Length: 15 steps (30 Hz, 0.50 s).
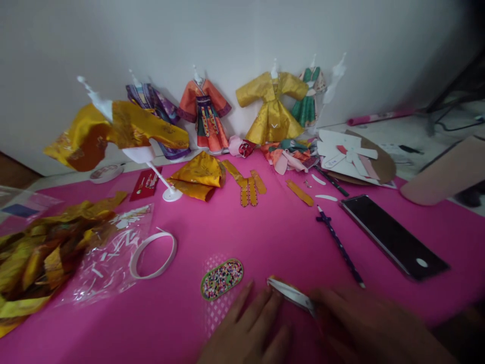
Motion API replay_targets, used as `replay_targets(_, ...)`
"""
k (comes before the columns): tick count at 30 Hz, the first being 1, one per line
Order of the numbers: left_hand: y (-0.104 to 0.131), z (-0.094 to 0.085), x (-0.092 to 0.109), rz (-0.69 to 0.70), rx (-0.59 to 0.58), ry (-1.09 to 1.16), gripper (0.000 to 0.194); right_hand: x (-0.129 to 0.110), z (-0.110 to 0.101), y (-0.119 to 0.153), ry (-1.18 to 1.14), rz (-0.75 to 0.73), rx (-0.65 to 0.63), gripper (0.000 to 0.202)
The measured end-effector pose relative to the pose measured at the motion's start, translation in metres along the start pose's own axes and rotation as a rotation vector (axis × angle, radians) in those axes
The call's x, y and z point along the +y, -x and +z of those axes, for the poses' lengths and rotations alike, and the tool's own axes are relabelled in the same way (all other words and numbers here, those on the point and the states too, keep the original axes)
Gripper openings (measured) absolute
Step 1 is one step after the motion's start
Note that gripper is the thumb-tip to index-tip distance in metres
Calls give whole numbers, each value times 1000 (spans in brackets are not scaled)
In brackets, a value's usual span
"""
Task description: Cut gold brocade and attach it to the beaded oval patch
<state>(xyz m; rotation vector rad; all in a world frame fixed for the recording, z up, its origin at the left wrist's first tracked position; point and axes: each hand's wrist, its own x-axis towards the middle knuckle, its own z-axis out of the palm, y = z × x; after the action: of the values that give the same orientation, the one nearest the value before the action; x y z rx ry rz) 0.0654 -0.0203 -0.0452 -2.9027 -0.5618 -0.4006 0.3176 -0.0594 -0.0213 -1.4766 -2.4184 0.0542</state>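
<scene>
My right hand, blurred and at the lower right edge, is closed round a pair of scissors. Their pale blades point left and look shut. A sliver of orange-gold material shows along the far side of the blades. My left hand lies low over the pink mat, its fingers stretched out and apart, fingertips near the scissor tips. Whether those fingers touch the material I cannot tell. Just beyond them sits an oval green-rimmed tray full of multicoloured beads.
Small stands in doll robes line the wall. Yellow cloth scraps, a clear bag and a white tape roll lie left. A dotted pencil and a phone lie right. Cut gold pieces are farther back.
</scene>
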Motion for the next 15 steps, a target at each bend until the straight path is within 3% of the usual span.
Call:
replay_targets(9, -4, -5, -4, 29, 15, -26, 21, 1, -1, 2, 14, 29, -12, 19)
replay_targets(15, -4, -6, -6, 36, 8, -22, 24, -4, -10, -6, -104, 78, 126, 31)
